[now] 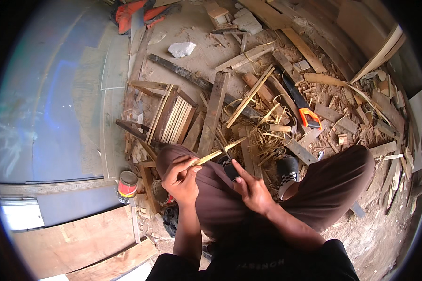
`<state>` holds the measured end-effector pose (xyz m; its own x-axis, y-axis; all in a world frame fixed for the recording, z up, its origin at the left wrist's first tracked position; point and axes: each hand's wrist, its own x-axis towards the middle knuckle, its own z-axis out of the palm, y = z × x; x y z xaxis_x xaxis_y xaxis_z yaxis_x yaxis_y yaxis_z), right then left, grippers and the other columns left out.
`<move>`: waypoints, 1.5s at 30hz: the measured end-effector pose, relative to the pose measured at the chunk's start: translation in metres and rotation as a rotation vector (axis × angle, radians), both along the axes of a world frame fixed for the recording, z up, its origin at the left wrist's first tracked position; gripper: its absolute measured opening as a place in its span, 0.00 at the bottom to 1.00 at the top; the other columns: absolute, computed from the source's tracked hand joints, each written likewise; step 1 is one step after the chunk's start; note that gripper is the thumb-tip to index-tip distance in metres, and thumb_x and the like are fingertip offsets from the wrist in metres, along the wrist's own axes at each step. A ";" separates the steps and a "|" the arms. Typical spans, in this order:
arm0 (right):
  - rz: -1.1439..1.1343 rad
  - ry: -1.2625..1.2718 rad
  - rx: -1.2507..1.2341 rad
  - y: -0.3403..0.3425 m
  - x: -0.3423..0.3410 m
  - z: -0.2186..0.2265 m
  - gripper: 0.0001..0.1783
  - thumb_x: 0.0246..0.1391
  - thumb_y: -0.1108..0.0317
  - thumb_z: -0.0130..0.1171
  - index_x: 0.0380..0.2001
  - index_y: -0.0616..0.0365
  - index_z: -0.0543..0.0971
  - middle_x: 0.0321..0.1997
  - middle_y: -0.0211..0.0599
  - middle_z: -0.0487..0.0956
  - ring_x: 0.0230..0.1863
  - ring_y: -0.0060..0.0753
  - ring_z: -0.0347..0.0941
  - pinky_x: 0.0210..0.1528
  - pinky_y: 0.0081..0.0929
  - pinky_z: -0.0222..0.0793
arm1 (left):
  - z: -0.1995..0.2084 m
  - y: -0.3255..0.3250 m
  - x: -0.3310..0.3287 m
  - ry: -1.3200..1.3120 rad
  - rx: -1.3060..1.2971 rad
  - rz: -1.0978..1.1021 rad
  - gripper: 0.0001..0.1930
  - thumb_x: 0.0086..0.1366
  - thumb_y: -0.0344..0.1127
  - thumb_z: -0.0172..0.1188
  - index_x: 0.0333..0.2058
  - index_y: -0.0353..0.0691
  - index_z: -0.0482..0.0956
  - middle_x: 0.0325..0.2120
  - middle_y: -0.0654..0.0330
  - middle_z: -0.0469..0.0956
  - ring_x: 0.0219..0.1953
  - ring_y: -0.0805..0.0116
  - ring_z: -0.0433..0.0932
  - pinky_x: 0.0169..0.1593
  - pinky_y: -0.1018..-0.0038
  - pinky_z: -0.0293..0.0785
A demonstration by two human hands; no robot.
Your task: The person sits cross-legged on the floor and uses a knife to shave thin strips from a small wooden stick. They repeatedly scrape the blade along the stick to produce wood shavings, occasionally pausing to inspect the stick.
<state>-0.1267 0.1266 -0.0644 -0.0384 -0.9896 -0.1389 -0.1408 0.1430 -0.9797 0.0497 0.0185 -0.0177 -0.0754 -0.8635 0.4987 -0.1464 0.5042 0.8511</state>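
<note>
Pinched in the fingers of my left hand point(180, 181) is a thin, pale bamboo strip point(214, 155). It slants up and to the right over my knees. My right hand point(254, 191) is closed around a knife, its handle mostly hidden by the fingers and its index finger stretched forward. The narrow dark knife blade point(224, 150) lies across the strip near its middle. Beyond the strip, curled shavings point(273, 143) are heaped between my feet.
A handsaw point(309, 117) with an orange handle lies among wood planks and scraps. To the left stand a slatted wooden frame point(176, 121) and a paint can point(127, 185). A white stone point(182, 49) and orange cloth point(126, 18) are farther off. Large blue-grey sheets line the left side.
</note>
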 end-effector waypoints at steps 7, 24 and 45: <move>0.062 -0.064 -0.259 -0.003 0.006 0.042 0.29 0.69 0.68 0.51 0.72 0.45 0.63 0.50 0.66 0.79 0.46 0.70 0.77 0.49 0.52 0.76 | -0.003 0.006 0.001 -0.034 -0.010 0.021 0.09 0.54 0.18 0.72 0.34 0.27 0.82 0.34 0.46 0.84 0.39 0.61 0.84 0.41 0.72 0.83; -0.088 -0.027 -0.309 -0.017 0.015 0.013 0.31 0.67 0.73 0.52 0.71 0.51 0.63 0.50 0.58 0.80 0.43 0.61 0.79 0.48 0.44 0.77 | -0.005 -0.006 0.001 0.032 0.012 0.014 0.10 0.57 0.18 0.70 0.38 0.25 0.81 0.37 0.46 0.83 0.39 0.64 0.83 0.42 0.73 0.83; 0.017 0.013 -0.030 -0.007 0.001 0.014 0.27 0.70 0.70 0.49 0.70 0.56 0.65 0.44 0.56 0.83 0.41 0.52 0.81 0.51 0.37 0.74 | -0.001 0.002 0.002 0.017 0.019 0.016 0.07 0.55 0.17 0.70 0.33 0.26 0.82 0.36 0.47 0.84 0.38 0.64 0.84 0.41 0.73 0.83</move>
